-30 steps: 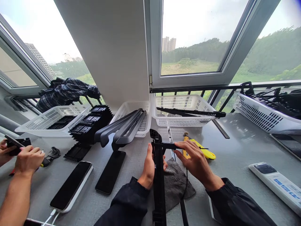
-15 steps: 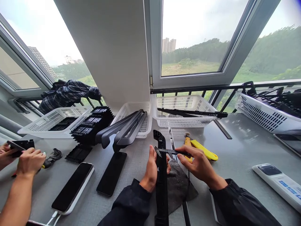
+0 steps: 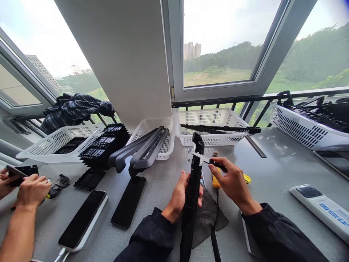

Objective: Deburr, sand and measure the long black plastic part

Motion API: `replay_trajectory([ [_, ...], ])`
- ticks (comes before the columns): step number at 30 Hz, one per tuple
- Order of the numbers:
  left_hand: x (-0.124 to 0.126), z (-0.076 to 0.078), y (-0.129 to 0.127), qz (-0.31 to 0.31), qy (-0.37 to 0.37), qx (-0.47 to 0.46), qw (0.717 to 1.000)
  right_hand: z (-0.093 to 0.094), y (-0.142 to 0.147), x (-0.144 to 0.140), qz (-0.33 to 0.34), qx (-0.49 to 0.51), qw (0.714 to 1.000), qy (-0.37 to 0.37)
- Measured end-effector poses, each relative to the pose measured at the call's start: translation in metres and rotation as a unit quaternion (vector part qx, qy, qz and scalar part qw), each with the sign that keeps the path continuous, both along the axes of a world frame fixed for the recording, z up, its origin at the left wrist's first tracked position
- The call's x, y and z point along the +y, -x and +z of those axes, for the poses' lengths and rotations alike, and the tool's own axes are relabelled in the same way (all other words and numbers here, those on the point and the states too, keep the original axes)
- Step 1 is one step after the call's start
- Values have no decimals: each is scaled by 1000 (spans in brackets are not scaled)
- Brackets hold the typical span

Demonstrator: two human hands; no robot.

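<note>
Long black plastic trim piece (image 3: 192, 189) now tipped up and leaning right vs a second ago, hooked end raised nearer white basket (image 3: 215, 120). Left hand (image 3: 180, 196) clamped round its middle, above grey cloth (image 3: 208, 214). Right hand (image 3: 231, 182) pinching caliper (image 3: 203, 158), jaws now sitting across upper end of piece, looks like measuring has moved up there. Co-worker's hands (image 3: 29, 189) far left, busy with own part

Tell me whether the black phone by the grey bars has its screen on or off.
Off. The phone lies flat on the table, its screen plain black, nothing lit.
</note>
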State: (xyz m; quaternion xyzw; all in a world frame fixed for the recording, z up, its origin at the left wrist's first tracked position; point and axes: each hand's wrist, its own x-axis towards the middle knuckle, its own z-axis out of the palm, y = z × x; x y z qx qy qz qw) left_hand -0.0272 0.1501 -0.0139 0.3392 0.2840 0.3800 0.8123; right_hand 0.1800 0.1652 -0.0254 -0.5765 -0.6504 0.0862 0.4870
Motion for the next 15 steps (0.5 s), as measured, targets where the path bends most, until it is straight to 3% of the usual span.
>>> replay_trajectory([
  [6, -6, 0, -3, -26, -13, 3, 1000, 4, -12, 4, -70, 39, 996, -31],
  [15, -5, 7, -3, 46, -7, -16, 999, 12, 3, -8, 4, -57, 992, -110],
])
